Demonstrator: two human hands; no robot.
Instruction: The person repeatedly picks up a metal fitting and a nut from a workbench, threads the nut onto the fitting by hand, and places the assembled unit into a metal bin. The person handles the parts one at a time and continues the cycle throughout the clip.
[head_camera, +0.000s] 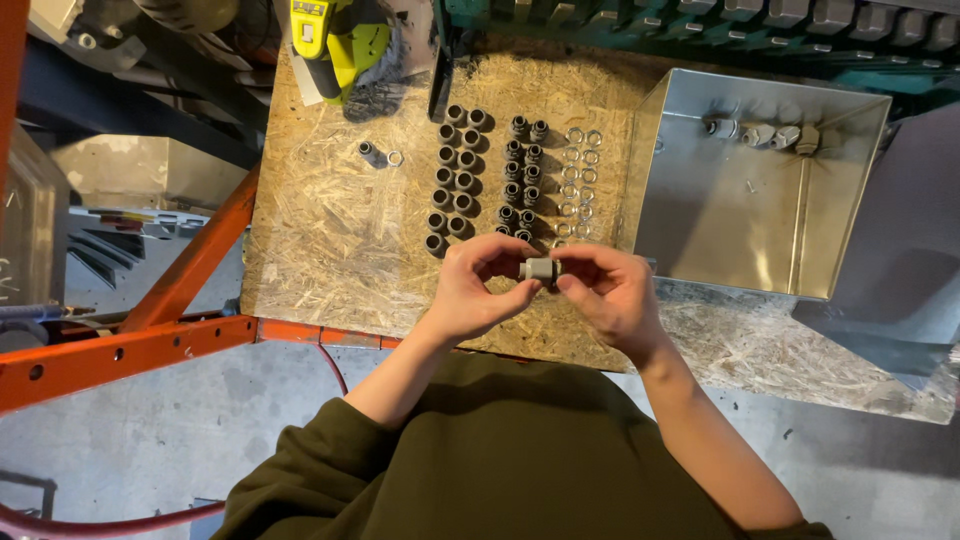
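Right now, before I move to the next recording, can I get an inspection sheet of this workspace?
Surface: chipboard bench top, bare at the left.
Job's things: small grey threaded fitting, held between both hands.
Clutter: rows of dark fitting bodies, rows of dark caps, rows of metal nuts, one stray fitting, open metal box with a few grey fittings inside, yellow-green power tool.
Grippers: left hand and right hand pinch the fitting's ends.
Cables: red cable below the bench edge.
Surroundings: orange steel frame, concrete floor.
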